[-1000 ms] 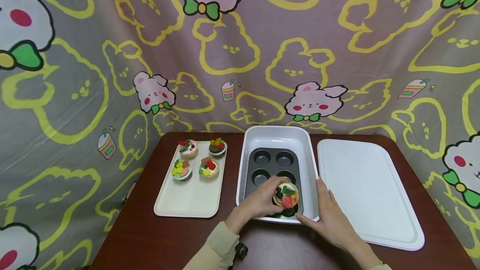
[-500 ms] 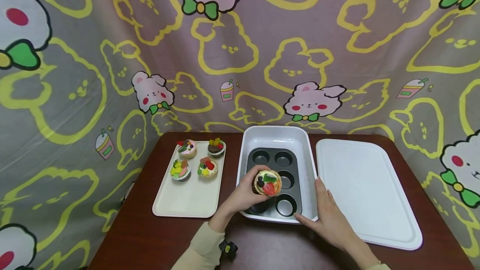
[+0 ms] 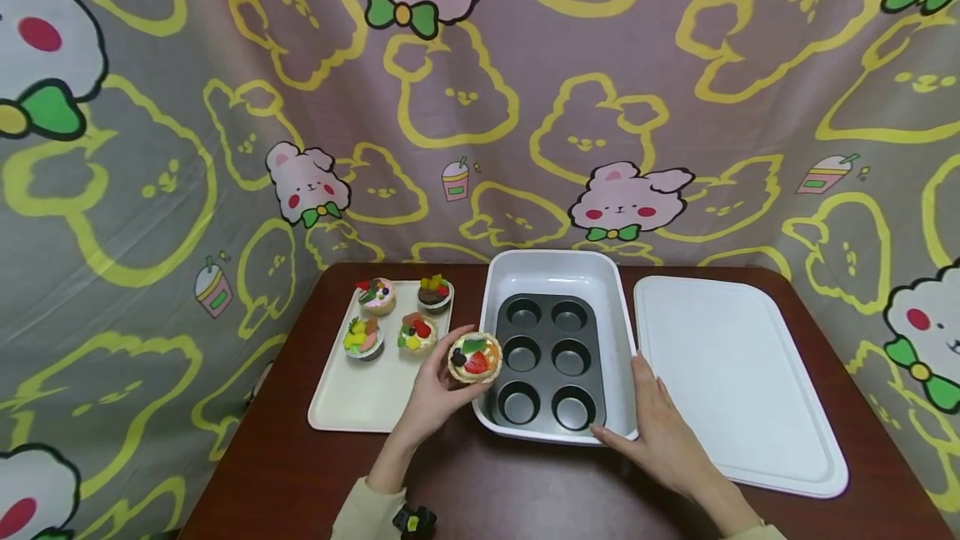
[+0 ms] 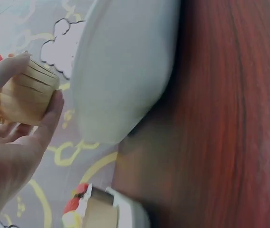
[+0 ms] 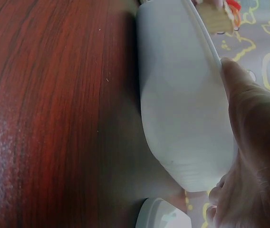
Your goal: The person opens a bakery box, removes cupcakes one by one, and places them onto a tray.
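My left hand [image 3: 429, 403] holds a toy fruit tart [image 3: 475, 358] between thumb and fingers, over the left rim of a deep white tub [image 3: 553, 263]. Strawberry, dark berries and a green piece top the tart; the left wrist view shows its ridged tan case [image 4: 30, 90]. Inside the tub lies a dark muffin pan [image 3: 546, 357], whose several cups are bare. At the tub's near right corner, my right hand [image 3: 667, 432] grips the rim, thumb on the front side and fingers along the right wall. In the right wrist view the thumb [image 5: 237, 76] lies over the rim.
A cream tray [image 3: 360, 407] on the left bears several toy fruit cakes, one a tart [image 3: 417, 334] near the left hand. To the right lies a flat white lid [image 3: 742, 390]. A patterned cloth [image 3: 480, 107] hangs behind the brown table [image 3: 495, 490].
My left hand has carried the fruit tart up and left from the near right cup of the muffin pan to the tub's left rim. The right hand stays at the corner.
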Demonstrator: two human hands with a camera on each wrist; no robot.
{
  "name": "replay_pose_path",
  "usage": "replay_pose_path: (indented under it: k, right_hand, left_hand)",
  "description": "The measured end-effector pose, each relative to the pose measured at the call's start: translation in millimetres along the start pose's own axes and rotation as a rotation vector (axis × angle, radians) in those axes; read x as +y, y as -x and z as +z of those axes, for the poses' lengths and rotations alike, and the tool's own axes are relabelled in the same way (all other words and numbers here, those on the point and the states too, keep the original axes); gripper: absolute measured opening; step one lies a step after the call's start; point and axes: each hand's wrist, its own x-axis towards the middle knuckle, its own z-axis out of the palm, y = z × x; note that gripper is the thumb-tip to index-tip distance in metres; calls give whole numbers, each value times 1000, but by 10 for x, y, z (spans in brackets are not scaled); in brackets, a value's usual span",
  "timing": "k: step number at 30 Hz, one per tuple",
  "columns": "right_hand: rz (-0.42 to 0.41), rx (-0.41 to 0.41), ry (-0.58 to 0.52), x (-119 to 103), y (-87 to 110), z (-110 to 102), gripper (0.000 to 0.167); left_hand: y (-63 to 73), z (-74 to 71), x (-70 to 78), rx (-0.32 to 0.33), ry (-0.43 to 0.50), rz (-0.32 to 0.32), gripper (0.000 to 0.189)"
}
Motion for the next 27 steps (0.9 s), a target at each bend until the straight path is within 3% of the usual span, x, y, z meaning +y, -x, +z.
replay_pose_path:
  k: [6, 11, 21, 27]
  right_hand:
    - [16, -7, 0, -1, 1, -5, 126]
    - [26, -20, -5, -1, -14, 5, 125]
    - [48, -50, -9, -12, -29, -5, 126]
    - [58, -65, -18, -16, -40, -7, 128]
  left_hand:
    - [139, -193, 2, 115, 10, -23, 94]
    - [256, -341, -81, 195, -7, -58, 94]
    - [416, -526, -311, 291, -26, -40, 93]
    - [446, -587, -422, 339, -26, -46, 93]
